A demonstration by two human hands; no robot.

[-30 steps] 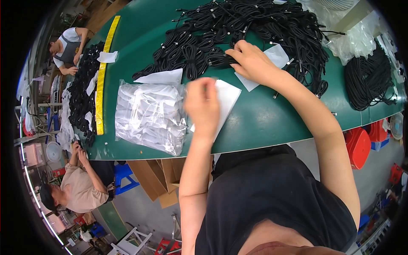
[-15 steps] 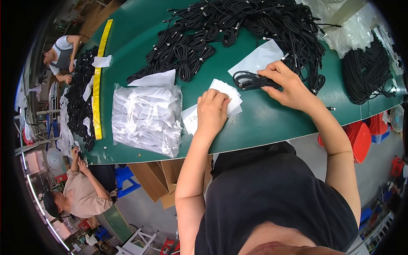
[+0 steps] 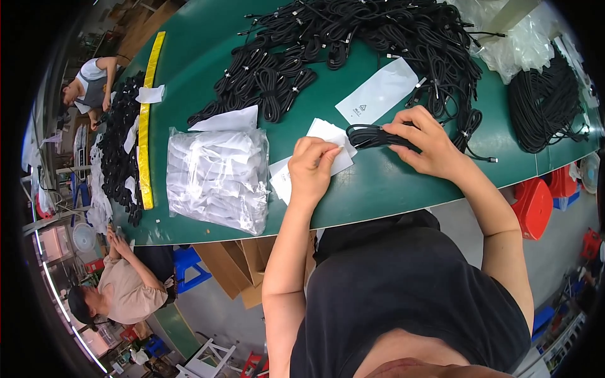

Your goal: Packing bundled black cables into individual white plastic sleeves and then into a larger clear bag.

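Note:
My right hand (image 3: 423, 140) grips a coiled black cable (image 3: 365, 135) between thumb and fingers, its looped end pointing left. One cable end with a metal plug trails out to the right of that hand. The loops reach the right edge of a fanned stack of small white bags (image 3: 281, 183). Over this stack is my left hand (image 3: 313, 165), thumb and index finger pinched on the opening edge of a bag. A single white bag (image 3: 381, 88) with small print lies flat beyond the coil.
A big heap of coiled black cables (image 3: 378, 28) covers the far side. Filled white bags sit in a clear plastic bag (image 3: 217, 179) at left. Right stand a black cable bundle (image 3: 545, 110) and crumpled clear plastic (image 3: 523, 50). Beyond yellow tape (image 3: 146, 138), two people handle cables.
My left fingers have gone from resting on the stack to pinching a bag's edge. The coiled cable has come slightly lower, close to that edge, and the single bag behind shows more.

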